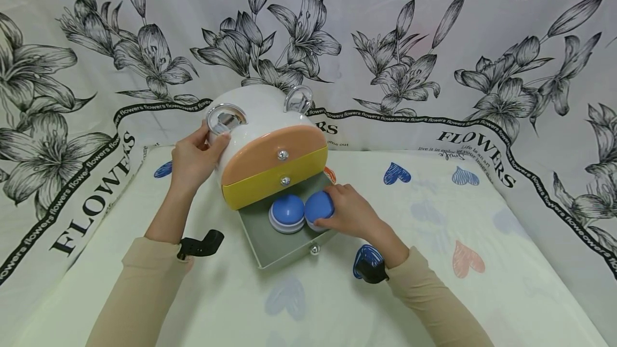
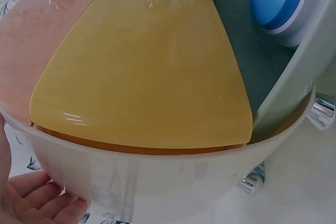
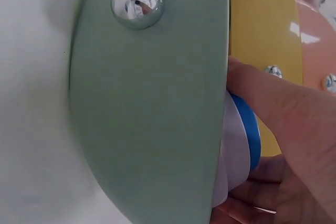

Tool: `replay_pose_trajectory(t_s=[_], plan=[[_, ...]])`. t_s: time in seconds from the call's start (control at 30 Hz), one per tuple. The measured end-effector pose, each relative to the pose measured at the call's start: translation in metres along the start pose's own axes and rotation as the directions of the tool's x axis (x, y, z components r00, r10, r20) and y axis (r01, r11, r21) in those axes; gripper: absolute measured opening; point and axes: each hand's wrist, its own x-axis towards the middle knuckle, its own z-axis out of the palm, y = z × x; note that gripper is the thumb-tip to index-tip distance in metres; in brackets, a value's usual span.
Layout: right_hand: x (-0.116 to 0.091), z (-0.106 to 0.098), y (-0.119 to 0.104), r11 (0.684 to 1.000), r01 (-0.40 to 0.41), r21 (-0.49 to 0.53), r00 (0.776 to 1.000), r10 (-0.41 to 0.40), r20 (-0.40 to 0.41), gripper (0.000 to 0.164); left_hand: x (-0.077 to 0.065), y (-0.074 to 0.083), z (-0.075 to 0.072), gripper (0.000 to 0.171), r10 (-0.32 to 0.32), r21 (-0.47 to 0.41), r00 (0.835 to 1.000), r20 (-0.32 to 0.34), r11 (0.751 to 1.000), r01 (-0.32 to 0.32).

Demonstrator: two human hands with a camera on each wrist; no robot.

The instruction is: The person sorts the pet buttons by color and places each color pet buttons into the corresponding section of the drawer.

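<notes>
A white rounded cabinet (image 1: 260, 106) with an orange drawer (image 1: 260, 157), a yellow drawer (image 1: 260, 183) and a pulled-out green drawer (image 1: 260, 248) stands on the cloth. My left hand (image 1: 195, 157) rests against its left side, thumb near a silver ring-shaped ear; in the left wrist view its fingers (image 2: 44, 200) lie by the white shell. Inside the green drawer sits a blue-topped white round container (image 1: 287, 210). My right hand (image 1: 352, 210) grips a second blue-topped container (image 1: 318, 206) beside it, at the drawer's right side. In the right wrist view the drawer front partly hides this container (image 3: 239, 142).
A second silver ear (image 1: 299, 99) stands on the cabinet's top. The green drawer's silver knob (image 1: 314, 249) points toward me. A heart-patterned cloth (image 1: 409, 293) covers the surface, and a flower-printed curtain (image 1: 385, 15) hangs behind.
</notes>
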Motion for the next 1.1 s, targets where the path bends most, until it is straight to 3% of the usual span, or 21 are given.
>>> replay_pose_trajectory(t_s=[0.57, 1.1], plan=[[0.0037, 0.0072, -0.0022, 0.999, 0.012, -0.043, 0.999, -0.01, 0.043, 0.072, -0.0003, 0.0002, -0.0003, 0.071, 0.008, -0.015, 1.0, -0.007, 1.0, -0.008], [0.0094, 0.0107, -0.0023, 0.999, 0.016, 0.049, 0.991, -0.023, 0.13, 0.07, 0.001, -0.001, -0.0004, 0.071, 0.017, -0.018, 1.0, -0.007, 1.0, -0.017]])
